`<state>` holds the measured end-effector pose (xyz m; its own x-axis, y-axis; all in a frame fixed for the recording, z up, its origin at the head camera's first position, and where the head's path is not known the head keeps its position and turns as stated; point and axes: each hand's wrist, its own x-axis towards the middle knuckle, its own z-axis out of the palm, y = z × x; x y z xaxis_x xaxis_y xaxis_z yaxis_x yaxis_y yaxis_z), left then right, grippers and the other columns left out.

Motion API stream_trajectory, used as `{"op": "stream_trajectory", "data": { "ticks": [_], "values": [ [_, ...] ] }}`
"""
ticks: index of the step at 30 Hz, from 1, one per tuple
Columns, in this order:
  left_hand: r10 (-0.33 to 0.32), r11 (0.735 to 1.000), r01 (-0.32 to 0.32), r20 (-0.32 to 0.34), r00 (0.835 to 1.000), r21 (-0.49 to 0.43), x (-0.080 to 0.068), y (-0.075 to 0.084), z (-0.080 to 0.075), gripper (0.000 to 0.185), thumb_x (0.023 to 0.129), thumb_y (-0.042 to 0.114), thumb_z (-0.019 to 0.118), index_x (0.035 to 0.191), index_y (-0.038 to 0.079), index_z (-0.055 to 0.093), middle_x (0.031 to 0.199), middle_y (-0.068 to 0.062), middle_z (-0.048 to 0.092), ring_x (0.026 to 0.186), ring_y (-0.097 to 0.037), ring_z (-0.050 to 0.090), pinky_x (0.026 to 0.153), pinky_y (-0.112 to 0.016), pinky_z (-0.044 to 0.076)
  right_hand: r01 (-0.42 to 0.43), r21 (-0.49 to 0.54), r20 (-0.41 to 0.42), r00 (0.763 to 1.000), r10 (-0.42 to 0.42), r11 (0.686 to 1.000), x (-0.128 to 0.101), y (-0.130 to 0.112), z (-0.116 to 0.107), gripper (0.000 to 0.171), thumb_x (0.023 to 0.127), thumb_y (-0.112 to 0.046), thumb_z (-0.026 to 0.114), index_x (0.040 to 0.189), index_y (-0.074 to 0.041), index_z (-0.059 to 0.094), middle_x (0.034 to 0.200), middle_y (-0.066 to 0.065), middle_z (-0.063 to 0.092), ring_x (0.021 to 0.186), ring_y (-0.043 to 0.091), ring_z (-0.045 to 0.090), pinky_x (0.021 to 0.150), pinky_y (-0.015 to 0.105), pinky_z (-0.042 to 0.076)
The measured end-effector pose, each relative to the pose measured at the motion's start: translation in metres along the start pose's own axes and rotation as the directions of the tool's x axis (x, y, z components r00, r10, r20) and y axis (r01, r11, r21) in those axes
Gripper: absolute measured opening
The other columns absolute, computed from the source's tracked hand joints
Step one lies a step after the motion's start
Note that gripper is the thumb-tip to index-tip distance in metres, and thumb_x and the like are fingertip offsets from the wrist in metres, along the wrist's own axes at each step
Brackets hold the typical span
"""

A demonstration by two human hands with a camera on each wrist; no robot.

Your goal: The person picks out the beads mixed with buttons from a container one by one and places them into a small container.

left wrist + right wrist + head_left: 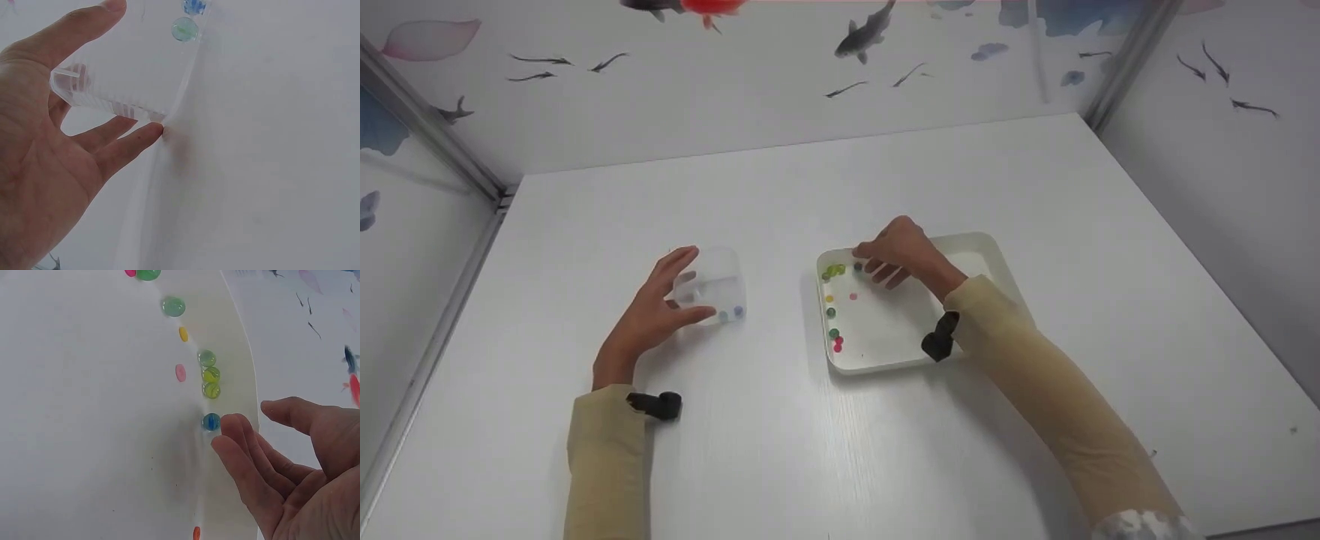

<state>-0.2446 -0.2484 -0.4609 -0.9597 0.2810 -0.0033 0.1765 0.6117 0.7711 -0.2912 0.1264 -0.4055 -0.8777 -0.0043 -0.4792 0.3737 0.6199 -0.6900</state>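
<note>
Right hand [901,253] is reaching into the white tray [994,251], fingers loosely extended and holding nothing, fingertips [229,429] just touching a blue marble [211,422] by the tray's rim. Left hand [649,315] is cupping a clear plastic box [712,286], thumb and fingers wrapped round its sides.

Step, as judged: picking marbles from the tray; a fingertip pinch on the blue marble is called for next.

Materials: marbles glassy, round, slippery-looking; flat coloured discs lying among them; tray smooth, shallow, round-cornered; box transparent, ribbed at its base, already containing two marbles [184,29].
</note>
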Motion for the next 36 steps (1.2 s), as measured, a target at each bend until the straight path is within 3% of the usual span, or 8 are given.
{"op": "stream_trajectory", "data": {
  "ticks": [12, 28, 36],
  "values": [
    [0.001, 1.000, -0.001, 0.007, 1.000, -0.021, -0.003, -0.001, -0.002, 0.093, 0.086, 0.029, 0.080, 0.161, 0.025, 0.024, 0.169, 0.000, 0.014, 0.151, -0.037, 0.031, 0.116, -0.063, 0.034, 0.000, -0.070, -0.016, 1.000, -0.002, 0.998, 0.003, 0.000, 0.007, 0.030, 0.092, -0.028, 0.071, 0.104, -0.001, 0.072, 0.092, 0.012, 0.077, 0.070, 0.019, 0.074, 0.062, 0.030, 0.061],
    [-0.013, 1.000, 0.013, 0.007, 1.000, 0.010, 0.003, -0.001, 0.001, 0.092, 0.086, 0.030, 0.080, 0.160, 0.030, 0.024, 0.169, 0.001, 0.015, 0.151, -0.036, 0.030, 0.117, -0.062, 0.033, -0.006, -0.125, -0.126, 0.992, -0.010, 0.992, 0.002, -0.002, 0.020, 0.026, 0.090, -0.025, 0.073, 0.097, 0.000, 0.071, 0.079, 0.011, 0.074, 0.058, 0.018, 0.071, 0.057, 0.030, 0.059],
    [-0.003, 1.000, 0.003, 0.009, 1.000, -0.027, -0.002, 0.000, -0.001, 0.092, 0.086, 0.032, 0.080, 0.160, 0.027, 0.025, 0.169, 0.002, 0.015, 0.151, -0.037, 0.031, 0.116, -0.063, 0.034, -0.008, -0.174, -0.165, 0.986, -0.021, 0.985, 0.003, -0.004, 0.025, 0.022, 0.090, -0.021, 0.071, 0.098, -0.001, 0.069, 0.075, 0.009, 0.071, 0.057, 0.017, 0.070, 0.054, 0.028, 0.058]
  ]
}}
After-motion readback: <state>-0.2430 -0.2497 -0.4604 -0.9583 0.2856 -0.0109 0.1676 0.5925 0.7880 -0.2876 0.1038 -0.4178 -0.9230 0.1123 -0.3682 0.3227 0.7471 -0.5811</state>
